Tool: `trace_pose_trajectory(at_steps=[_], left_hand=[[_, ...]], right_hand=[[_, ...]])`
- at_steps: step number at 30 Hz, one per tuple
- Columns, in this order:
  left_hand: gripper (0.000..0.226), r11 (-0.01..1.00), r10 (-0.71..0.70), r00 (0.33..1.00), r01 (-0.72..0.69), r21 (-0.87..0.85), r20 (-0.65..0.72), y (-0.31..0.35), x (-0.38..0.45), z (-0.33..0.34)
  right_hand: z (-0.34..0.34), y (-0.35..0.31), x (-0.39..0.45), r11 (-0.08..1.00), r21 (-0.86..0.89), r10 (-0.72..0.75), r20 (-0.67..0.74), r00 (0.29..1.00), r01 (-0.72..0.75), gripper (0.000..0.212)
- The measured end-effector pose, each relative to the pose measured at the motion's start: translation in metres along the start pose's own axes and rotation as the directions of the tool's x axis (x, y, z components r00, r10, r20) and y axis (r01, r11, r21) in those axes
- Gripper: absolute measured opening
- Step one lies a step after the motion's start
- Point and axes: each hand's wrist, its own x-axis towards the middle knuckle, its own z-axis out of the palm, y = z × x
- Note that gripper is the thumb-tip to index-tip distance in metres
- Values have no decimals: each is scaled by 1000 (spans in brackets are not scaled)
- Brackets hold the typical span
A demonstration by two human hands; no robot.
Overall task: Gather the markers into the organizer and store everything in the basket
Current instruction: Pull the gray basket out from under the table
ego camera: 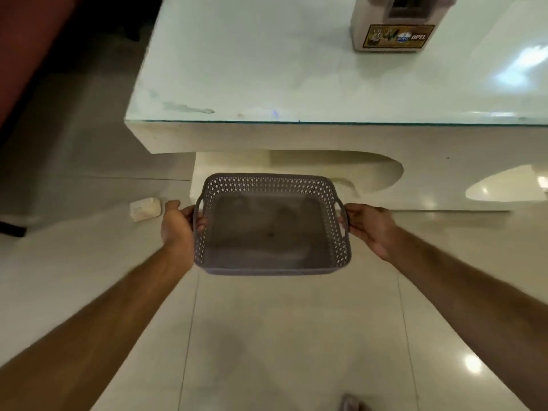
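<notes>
Both hands, left hand (178, 225) and right hand (366, 225), grip the basket (271, 269).

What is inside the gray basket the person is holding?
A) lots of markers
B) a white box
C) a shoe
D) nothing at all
D: the basket shows only its bare gray bottom, while the left hand and the right hand hold its side handles above the floor.

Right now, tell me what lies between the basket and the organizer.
In the head view, only the table's near edge and bare glass top lie between the basket, held at both handles, and the organizer.
</notes>
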Motion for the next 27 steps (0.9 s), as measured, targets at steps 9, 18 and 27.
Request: trace_pose_trajectory(at_steps=[9,18,27], left_hand=[[31,931,-45,948,154,330,-315,48,-181,-88],[26,941,-80,960,162,296,-268,183,-299,-91],[23,992,10,999,-3,129,-51,323,-296,-9]], right_hand=[[-21,-23,-204,971,-99,224,71,972,-217,37],[-6,-120,-332,978,-60,203,28,979,-201,31],[31,-257,-315,999,-33,15,-29,999,-16,31]])
